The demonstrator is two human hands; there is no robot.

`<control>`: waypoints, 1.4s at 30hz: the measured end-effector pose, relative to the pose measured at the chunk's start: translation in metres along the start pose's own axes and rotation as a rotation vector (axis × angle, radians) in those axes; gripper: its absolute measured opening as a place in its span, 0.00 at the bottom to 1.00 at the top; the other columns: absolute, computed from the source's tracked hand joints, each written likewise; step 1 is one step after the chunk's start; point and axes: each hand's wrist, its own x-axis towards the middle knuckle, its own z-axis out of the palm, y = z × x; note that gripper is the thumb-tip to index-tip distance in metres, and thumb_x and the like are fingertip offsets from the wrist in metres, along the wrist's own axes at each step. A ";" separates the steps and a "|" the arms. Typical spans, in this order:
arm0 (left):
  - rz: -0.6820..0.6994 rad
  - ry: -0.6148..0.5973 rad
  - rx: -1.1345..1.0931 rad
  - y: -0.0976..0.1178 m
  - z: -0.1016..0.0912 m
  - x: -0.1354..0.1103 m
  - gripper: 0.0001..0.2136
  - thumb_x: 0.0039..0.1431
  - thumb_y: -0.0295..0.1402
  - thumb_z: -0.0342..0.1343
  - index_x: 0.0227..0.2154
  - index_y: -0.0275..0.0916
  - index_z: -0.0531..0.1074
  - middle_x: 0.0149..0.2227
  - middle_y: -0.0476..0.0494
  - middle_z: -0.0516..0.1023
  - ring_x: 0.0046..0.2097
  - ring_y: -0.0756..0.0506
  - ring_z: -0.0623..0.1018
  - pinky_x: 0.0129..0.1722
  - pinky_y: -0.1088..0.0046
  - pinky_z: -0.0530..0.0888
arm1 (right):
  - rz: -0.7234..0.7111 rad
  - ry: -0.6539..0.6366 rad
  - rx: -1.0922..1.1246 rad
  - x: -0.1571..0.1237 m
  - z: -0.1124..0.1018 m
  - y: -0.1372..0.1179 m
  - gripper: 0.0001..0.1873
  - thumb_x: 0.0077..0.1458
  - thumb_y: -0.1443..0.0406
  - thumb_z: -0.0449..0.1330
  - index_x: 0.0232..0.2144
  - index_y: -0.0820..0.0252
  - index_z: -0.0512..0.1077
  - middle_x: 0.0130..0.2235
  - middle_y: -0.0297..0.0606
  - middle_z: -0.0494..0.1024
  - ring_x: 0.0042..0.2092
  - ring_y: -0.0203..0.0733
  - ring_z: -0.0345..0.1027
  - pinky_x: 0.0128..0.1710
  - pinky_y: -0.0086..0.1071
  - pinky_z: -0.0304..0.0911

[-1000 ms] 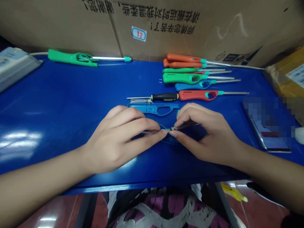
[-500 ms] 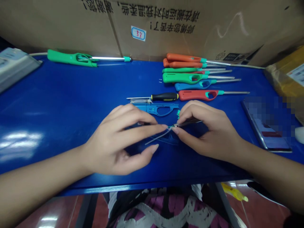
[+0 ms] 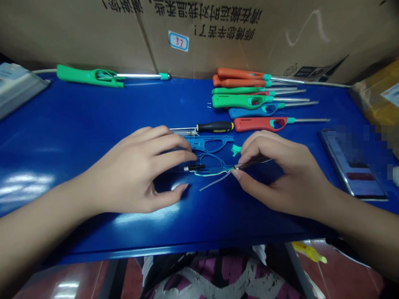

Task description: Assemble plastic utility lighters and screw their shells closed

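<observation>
Pinched between the thumb and fingers of my right hand (image 3: 274, 170) is a thin metal tube (image 3: 254, 162). A clear plastic tube (image 3: 215, 182) and thin wires (image 3: 207, 174) run leftward out of its end. The wires lead to a small black igniter (image 3: 195, 167) with a white tip. My left hand (image 3: 140, 170) hovers left of it, fingers spread, holding nothing I can see. Below and behind the hands lie two blue lighter casing halves (image 3: 215, 144), partly covered. A small teal plastic piece (image 3: 236, 150) is beside my right fingertips.
A black-handled screwdriver (image 3: 215, 127) lies behind the casings. Several lighters, including a red one (image 3: 260, 124), are stacked at back right. A green lighter (image 3: 90, 76) is at back left. A phone (image 3: 352, 166) lies on the right, and a cardboard box (image 3: 93, 37) stands behind.
My left hand has drawn back to the left, away from the wires, uncovering the igniter and a blue casing half. My right hand keeps its pinch on the metal tube.
</observation>
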 end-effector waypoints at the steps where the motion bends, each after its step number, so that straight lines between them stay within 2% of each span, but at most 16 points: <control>1: -0.004 0.000 0.024 0.000 -0.001 0.000 0.18 0.61 0.43 0.60 0.51 0.42 0.76 0.51 0.40 0.79 0.50 0.37 0.78 0.49 0.57 0.73 | -0.002 0.001 -0.002 0.000 0.000 0.000 0.06 0.58 0.68 0.64 0.32 0.58 0.69 0.33 0.36 0.74 0.36 0.40 0.67 0.36 0.37 0.64; 9: -0.024 -0.011 0.039 0.002 0.005 0.002 0.13 0.67 0.39 0.55 0.49 0.39 0.74 0.44 0.42 0.81 0.44 0.40 0.80 0.48 0.60 0.74 | 0.024 -0.036 -0.035 0.000 0.002 0.005 0.04 0.58 0.68 0.63 0.33 0.58 0.69 0.33 0.36 0.73 0.36 0.41 0.67 0.36 0.37 0.64; 15: -0.039 -0.008 0.012 0.003 0.009 0.001 0.12 0.68 0.38 0.54 0.49 0.40 0.74 0.45 0.43 0.81 0.45 0.40 0.80 0.48 0.60 0.75 | 0.079 -0.120 -0.066 0.002 0.004 0.010 0.05 0.58 0.68 0.62 0.32 0.56 0.68 0.34 0.35 0.72 0.37 0.41 0.66 0.36 0.36 0.62; 21: -0.054 -0.009 -0.005 0.002 0.009 -0.002 0.14 0.67 0.38 0.55 0.53 0.41 0.74 0.48 0.41 0.81 0.47 0.39 0.81 0.47 0.59 0.77 | 0.112 -0.097 -0.047 0.003 0.009 0.017 0.07 0.57 0.68 0.63 0.31 0.55 0.66 0.32 0.33 0.72 0.35 0.40 0.66 0.35 0.35 0.61; 31: -0.075 -0.011 -0.011 0.004 0.010 -0.003 0.15 0.67 0.38 0.55 0.54 0.42 0.75 0.49 0.41 0.80 0.47 0.39 0.81 0.47 0.59 0.78 | 0.049 -0.156 -0.054 0.003 0.012 0.018 0.07 0.59 0.69 0.61 0.32 0.56 0.64 0.33 0.34 0.68 0.37 0.42 0.62 0.37 0.36 0.59; 36: -0.084 -0.009 0.003 0.004 0.012 -0.002 0.18 0.67 0.38 0.55 0.57 0.41 0.73 0.51 0.40 0.80 0.49 0.38 0.81 0.47 0.60 0.79 | 0.023 -0.162 -0.063 0.003 0.012 0.021 0.06 0.60 0.68 0.60 0.33 0.56 0.65 0.35 0.36 0.69 0.38 0.43 0.64 0.38 0.37 0.60; 42: -0.071 -0.019 0.034 0.004 0.012 -0.004 0.18 0.68 0.38 0.53 0.58 0.42 0.73 0.51 0.39 0.80 0.47 0.39 0.82 0.44 0.61 0.79 | 0.012 -0.156 -0.080 0.004 0.010 0.025 0.06 0.61 0.68 0.61 0.33 0.55 0.66 0.35 0.36 0.71 0.39 0.44 0.66 0.39 0.38 0.63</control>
